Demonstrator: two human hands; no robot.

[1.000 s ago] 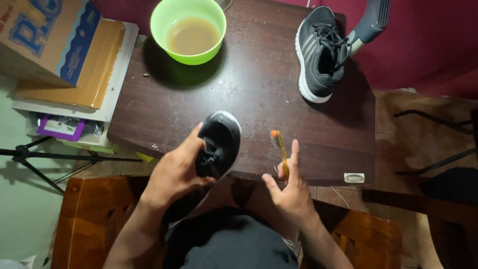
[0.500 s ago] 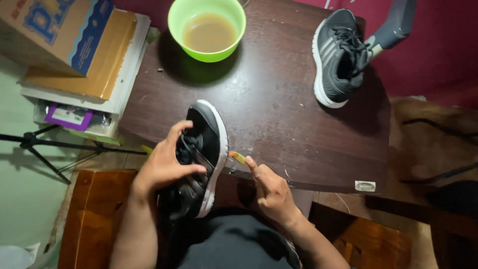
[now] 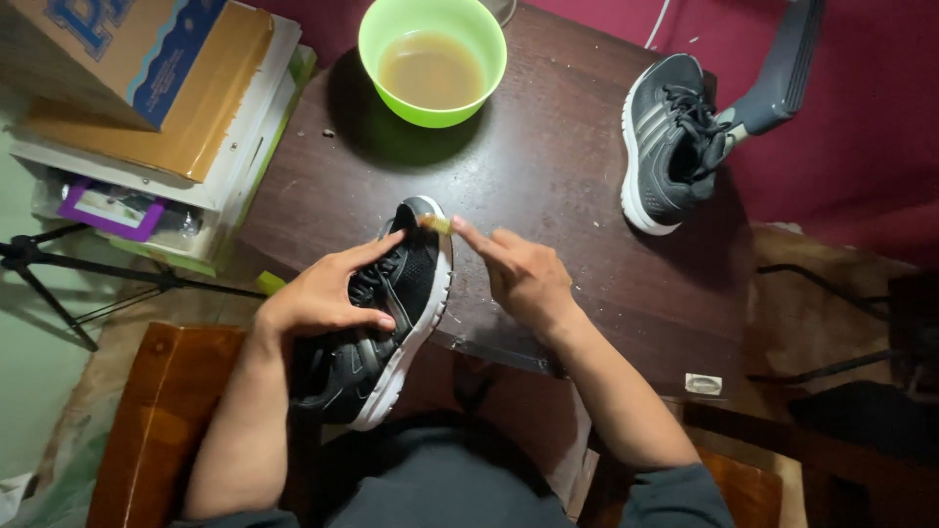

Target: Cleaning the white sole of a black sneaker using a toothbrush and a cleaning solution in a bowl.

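Black mesh sneaker with a white rubber sole (image 3: 396,313) is the one getting worked on, sitting at the near edge of the dark brown wooden table (image 3: 548,176) with its heel hanging off toward the person's lap and its toe up on the tabletop. Left hand (image 3: 323,293) is wrapped over the laces, fingers curled round the upper, so it's got a proper hold. Right hand (image 3: 518,274) is closed around a small brush with an orange-yellow head (image 3: 436,225), index finger stretched along it, and the head is pressed right on the toe cap.

Counting stuff: two sneakers total, one brush, one bowl. The second one is a grey sneaker with white stripes (image 3: 670,147) lying well apart at the far right of the table, touching a grey stand-like thing (image 3: 778,73). One lime green plastic bowl of murky brownish water (image 3: 431,61) sits at the far edge. A stack of cardboard boxes (image 3: 147,88) is off to the left, beside the table.

Compared to half a second ago, the shoe has tipped so the toe points further onto the table, and the brush has gone from the sole's side edge up to the toe.
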